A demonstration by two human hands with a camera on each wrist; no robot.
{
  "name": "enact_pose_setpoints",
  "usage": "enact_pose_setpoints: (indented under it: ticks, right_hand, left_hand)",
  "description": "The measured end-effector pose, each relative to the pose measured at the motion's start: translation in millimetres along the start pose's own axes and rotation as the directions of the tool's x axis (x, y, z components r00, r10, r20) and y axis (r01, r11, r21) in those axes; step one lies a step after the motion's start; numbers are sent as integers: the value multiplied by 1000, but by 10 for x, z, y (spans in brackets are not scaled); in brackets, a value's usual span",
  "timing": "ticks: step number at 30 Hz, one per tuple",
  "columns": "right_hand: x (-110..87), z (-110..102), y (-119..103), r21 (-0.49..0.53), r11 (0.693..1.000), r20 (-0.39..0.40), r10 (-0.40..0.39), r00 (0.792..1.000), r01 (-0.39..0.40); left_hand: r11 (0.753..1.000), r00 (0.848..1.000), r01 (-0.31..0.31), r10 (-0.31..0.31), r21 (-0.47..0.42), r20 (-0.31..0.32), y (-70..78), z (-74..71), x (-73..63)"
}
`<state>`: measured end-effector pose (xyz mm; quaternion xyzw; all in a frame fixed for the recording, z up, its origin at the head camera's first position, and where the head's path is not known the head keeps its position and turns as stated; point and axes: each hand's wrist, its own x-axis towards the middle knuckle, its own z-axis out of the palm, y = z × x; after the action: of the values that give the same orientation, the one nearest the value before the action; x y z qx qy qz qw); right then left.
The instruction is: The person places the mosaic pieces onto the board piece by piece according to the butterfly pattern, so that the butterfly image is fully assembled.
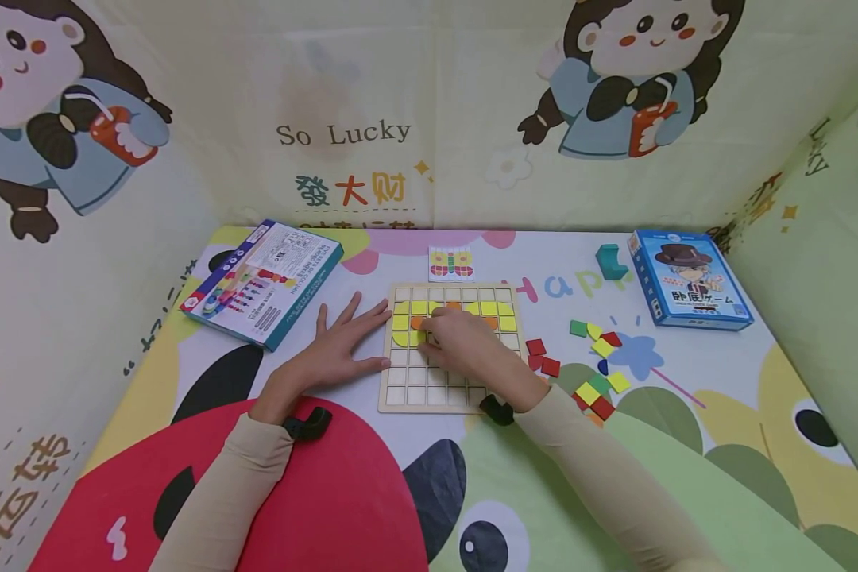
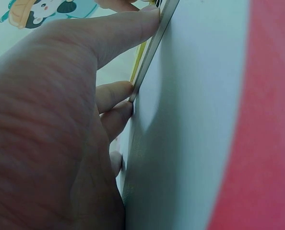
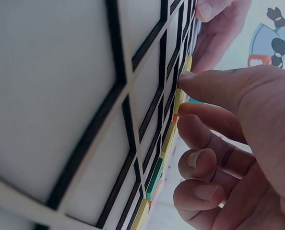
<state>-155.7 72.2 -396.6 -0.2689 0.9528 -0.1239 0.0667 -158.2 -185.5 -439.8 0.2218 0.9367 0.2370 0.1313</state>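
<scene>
A wooden grid board (image 1: 417, 395) lies on the table, with yellow and orange tiles in its upper rows and open squares below. Against its left edge rests my left hand (image 1: 336, 353), fingers spread and mostly straight; the left wrist view shows the thumb (image 2: 149, 21) and fingertips touching the board's side. My right hand (image 1: 468, 345) reaches over the board and covers part of the pattern. In the right wrist view, its thumb and index finger pinch a yellow tile (image 3: 177, 98) at the board, and the other fingers curl. A green tile (image 3: 155, 178) sits nearer the camera.
A butterfly pattern card (image 1: 451, 264) lies beyond the board. Right of it are loose red tiles (image 1: 536, 347) and a mixed pile of tiles (image 1: 600, 385). A blue box (image 1: 693, 278) and a teal block (image 1: 611, 262) stand back right; a flat box (image 1: 264, 282) lies left.
</scene>
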Motion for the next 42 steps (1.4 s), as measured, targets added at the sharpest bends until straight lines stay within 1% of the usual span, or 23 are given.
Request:
enact_pose_setpoints:
  ticks: [5,9,12,15,20,25,28,32,37,42]
  right_hand:
    - [-5,4,3,9,1000,2,2,1000,-2]
    - [-44,-1,40,50,999,4,12,1000,-12]
    - [-121,-17,127,86,996,-8,32,999,-31]
    - [-238,-51,261,118,992,-25,53,998,-49]
    - [-506,-161,529,143,984,-36,115,993,-109]
    - [-857,-270,853,148,973,-57,189,980,-179]
    - [-1064,-326,1060,138,961,-54,248,967,-239]
    - [-1293,-394,1319,124,941,-35,320,947,-314]
    - [-1555,-465,1572,108,937,-45,338,940,-332]
    - [-1808,-481,1696,108,931,-36,355,934,-350]
  left_hand:
    - [1000,1000,4,-4,2,1,-5,3,-5]
    - [1000,1000,6,-6,1,-2,2,-5,-15]
    - [1000,1000,7,-7,-1,-2,6,-4,-17]
    - [1000,1000,10,-10,2,-2,4,-1,-15]
    - [1000,1000,8,-8,-1,-7,13,-2,-23]
    - [1000,1000,9,-9,-3,-8,26,-4,-33]
    - [1000,1000,7,-7,-2,-8,28,-8,-32]
    - [1000,1000,4,-4,4,-11,23,-10,-31]
    - [1000,1000,4,-4,-5,-11,12,-4,-29]
    - [1000,1000,1,-1,1,-14,6,2,-17]
